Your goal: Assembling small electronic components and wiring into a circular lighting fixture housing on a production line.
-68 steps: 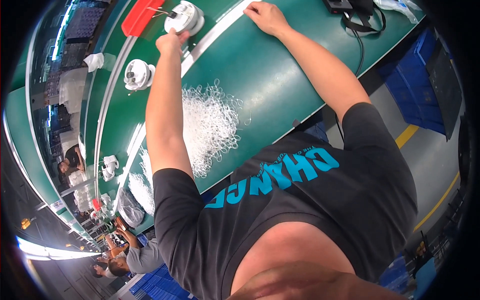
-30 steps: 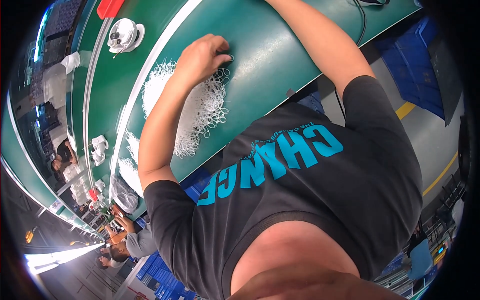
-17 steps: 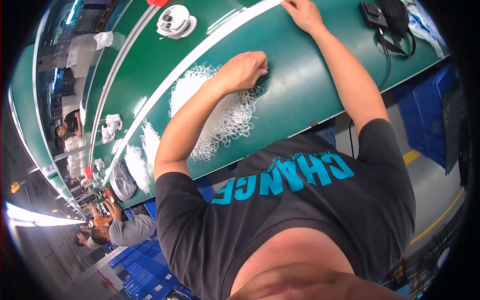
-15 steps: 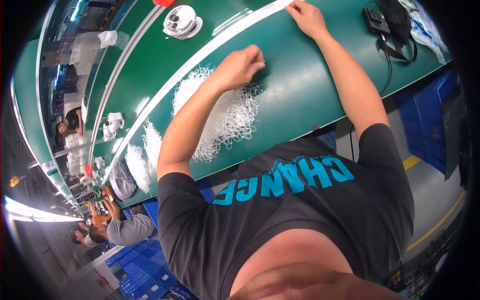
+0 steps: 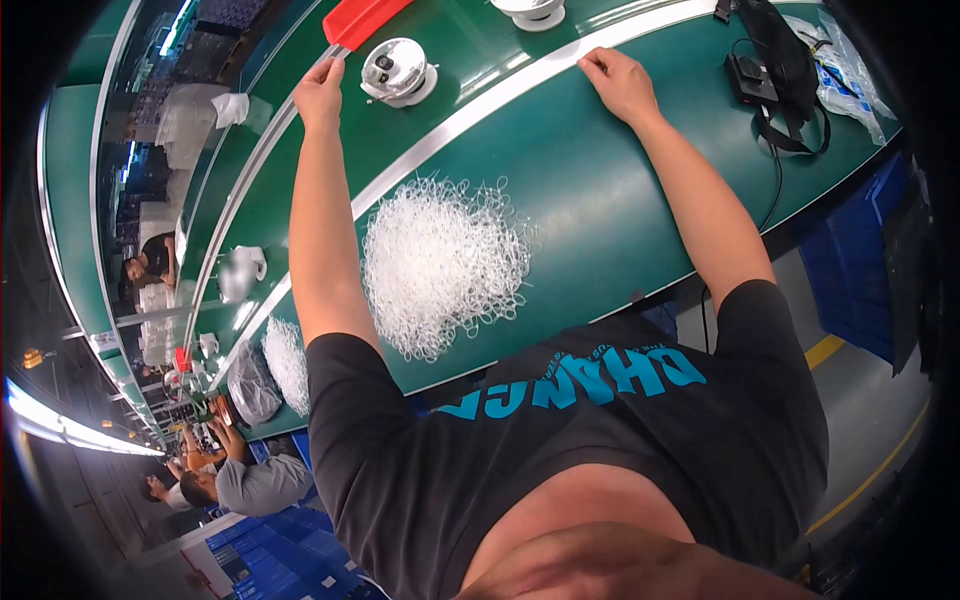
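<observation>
Green table top (image 5: 600, 190): smooth, slight gloss. Rail along table (image 5: 480, 100): shiny metal. Tangled pile (image 5: 440, 260): thin translucent white plastic loops. Round white device (image 5: 397, 70): glossy plastic. Red part (image 5: 360, 18): smooth plastic.

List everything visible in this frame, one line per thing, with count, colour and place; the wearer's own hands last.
Bench: one, green, across the upper frame.
Metal strip: one, silver, running along the bench.
Ring pile: one, clear-white, on the bench between the forearms.
Round device: one, white, beyond the strip, right of the left hand.
Second round device: one, white, top edge, partly cut off.
Red piece: one, top edge.
Black unit with cable: one, far right of bench.
Clear bags: beside the black unit.
Co-workers: several, lower left.
Left hand: fingertips at the bench's far rail, holding nothing seen.
Right hand: resting at the metal strip.
</observation>
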Tool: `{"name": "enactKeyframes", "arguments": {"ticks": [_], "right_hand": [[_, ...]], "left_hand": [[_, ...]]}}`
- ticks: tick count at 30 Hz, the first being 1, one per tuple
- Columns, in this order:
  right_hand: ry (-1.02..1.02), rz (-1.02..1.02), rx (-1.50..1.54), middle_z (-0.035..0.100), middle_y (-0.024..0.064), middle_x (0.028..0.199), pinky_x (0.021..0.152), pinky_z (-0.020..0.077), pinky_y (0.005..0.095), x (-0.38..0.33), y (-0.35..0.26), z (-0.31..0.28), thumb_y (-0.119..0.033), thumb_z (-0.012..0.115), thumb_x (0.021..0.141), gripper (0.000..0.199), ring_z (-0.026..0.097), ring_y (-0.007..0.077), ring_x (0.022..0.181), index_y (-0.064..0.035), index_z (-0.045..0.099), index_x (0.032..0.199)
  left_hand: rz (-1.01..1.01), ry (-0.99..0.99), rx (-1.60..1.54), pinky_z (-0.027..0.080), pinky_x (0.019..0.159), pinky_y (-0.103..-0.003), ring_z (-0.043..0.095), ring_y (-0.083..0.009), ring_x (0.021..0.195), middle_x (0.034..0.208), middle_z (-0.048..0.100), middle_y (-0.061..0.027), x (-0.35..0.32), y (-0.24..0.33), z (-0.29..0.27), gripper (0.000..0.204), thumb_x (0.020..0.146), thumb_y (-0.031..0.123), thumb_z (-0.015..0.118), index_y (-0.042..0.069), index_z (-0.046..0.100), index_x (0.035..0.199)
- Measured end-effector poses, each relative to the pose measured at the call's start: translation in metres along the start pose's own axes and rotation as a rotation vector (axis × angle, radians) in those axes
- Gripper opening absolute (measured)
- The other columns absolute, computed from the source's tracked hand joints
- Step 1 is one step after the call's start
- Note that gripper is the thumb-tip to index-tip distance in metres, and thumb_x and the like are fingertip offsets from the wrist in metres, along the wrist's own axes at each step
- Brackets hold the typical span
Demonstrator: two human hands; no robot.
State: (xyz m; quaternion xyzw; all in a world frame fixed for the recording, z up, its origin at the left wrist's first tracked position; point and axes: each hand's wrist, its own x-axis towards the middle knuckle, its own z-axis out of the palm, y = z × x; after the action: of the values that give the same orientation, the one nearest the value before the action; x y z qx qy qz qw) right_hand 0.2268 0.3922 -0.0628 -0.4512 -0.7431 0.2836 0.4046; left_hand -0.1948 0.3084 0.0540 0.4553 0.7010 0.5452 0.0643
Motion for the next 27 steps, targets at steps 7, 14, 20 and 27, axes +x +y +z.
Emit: {"name": "enactKeyframes", "arguments": {"ticks": [7, 14, 20, 27], "right_hand": [[-0.036, 0.027, -0.004, 0.067, 0.0111, 0.089, 0.071, 0.0492, 0.0402, 0.006, -0.012, -0.008, -0.033, 0.06, 0.09, 0.026, 0.064, 0.0313, 0.081, -0.0083, 0.067, 0.091], [-0.066, 0.077, -0.04, 0.068, 0.0057, 0.094, 0.073, 0.0492, 0.0375, 0.002, -0.01, -0.007, -0.033, 0.061, 0.089, 0.025, 0.064, 0.0261, 0.083, -0.0097, 0.067, 0.094], [-0.21, -0.05, 0.02, 0.066, 0.0009, 0.091, 0.072, 0.0503, 0.0345, -0.009, -0.021, -0.01, -0.034, 0.068, 0.084, 0.032, 0.062, 0.019, 0.077, -0.014, 0.067, 0.109], [-0.224, -0.298, 0.334, 0.06, 0.0028, 0.095, 0.067, 0.0508, 0.0304, -0.032, -0.052, 0.008, -0.019, 0.075, 0.079, 0.042, 0.059, 0.0163, 0.07, -0.0172, 0.063, 0.119]], "left_hand": [[-0.329, -0.365, 0.25, 0.051, 0.068, -0.028, 0.063, -0.0125, 0.076, 0.088, 0.068, -0.0031, 0.056, -0.04, 0.033, 0.036, 0.086, 0.032, 0.072, 0.002, 0.07, 0.107], [-0.552, -0.593, 0.068, 0.058, 0.067, -0.032, 0.067, -0.0219, 0.077, 0.096, 0.067, -0.012, 0.034, -0.002, 0.041, 0.031, 0.086, 0.018, 0.068, -0.003, 0.063, 0.109], [-0.598, -0.559, -0.124, 0.06, 0.065, -0.03, 0.067, -0.024, 0.079, 0.099, 0.065, -0.016, -0.031, 0.025, 0.059, 0.023, 0.088, 0.005, 0.049, -0.009, 0.058, 0.104], [-0.603, -0.478, -0.263, 0.063, 0.064, -0.029, 0.069, -0.0286, 0.078, 0.099, 0.063, -0.0232, -0.115, 0.067, 0.079, 0.027, 0.087, 0.002, 0.05, -0.018, 0.052, 0.105]]}}
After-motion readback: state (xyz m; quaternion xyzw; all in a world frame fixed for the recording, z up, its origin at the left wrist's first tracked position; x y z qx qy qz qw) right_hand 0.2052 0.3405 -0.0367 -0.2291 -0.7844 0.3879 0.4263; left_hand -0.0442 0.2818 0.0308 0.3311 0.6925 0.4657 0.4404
